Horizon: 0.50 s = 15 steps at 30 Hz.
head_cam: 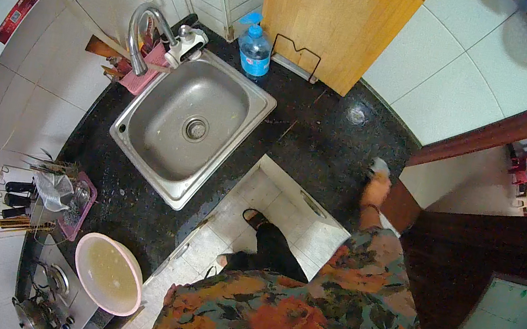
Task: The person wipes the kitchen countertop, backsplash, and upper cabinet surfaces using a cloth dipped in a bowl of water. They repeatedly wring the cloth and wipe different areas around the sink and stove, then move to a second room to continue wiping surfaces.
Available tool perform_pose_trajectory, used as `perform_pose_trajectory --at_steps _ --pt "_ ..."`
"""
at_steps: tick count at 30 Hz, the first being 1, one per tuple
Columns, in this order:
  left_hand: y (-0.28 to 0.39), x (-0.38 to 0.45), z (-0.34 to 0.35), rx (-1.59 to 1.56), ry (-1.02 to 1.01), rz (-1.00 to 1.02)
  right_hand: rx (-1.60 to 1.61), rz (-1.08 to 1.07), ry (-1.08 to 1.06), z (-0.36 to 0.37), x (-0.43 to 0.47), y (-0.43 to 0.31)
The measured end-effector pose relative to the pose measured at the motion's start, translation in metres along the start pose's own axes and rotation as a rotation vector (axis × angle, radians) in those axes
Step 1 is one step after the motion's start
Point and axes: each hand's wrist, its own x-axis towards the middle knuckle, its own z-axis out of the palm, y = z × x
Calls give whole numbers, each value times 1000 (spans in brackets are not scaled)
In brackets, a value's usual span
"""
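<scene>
My right hand [377,188] reaches out to the right end of the black countertop [321,145]. It grips a pale, balled-up cloth [378,166] that rests against the counter surface near its edge. Both hand and cloth are slightly blurred. My left hand is out of view, hidden beyond my floral shirt. Left of the middle lies a stainless steel sink [184,104] with a bare basin and a round drain strainer [195,128]. Wet patches and drops show on the stone around the sink.
A chrome faucet [134,33] arches over the sink. Behind it stand a blue pump bottle [254,53] and a wooden cutting board [335,19] in a wire rack [296,55]. A pink basin [111,275] of cloudy water sits beside the gas stove [61,282]. A doorway opens at right.
</scene>
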Motion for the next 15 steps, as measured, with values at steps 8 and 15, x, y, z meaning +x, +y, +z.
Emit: perform_pose_trajectory --at_steps 8,15 --pt "-4 7 9 31 41 -23 -97 -435 34 45 44 -88" --pt "-8 9 33 40 69 -36 -4 -1013 -369 226 -7 -260"
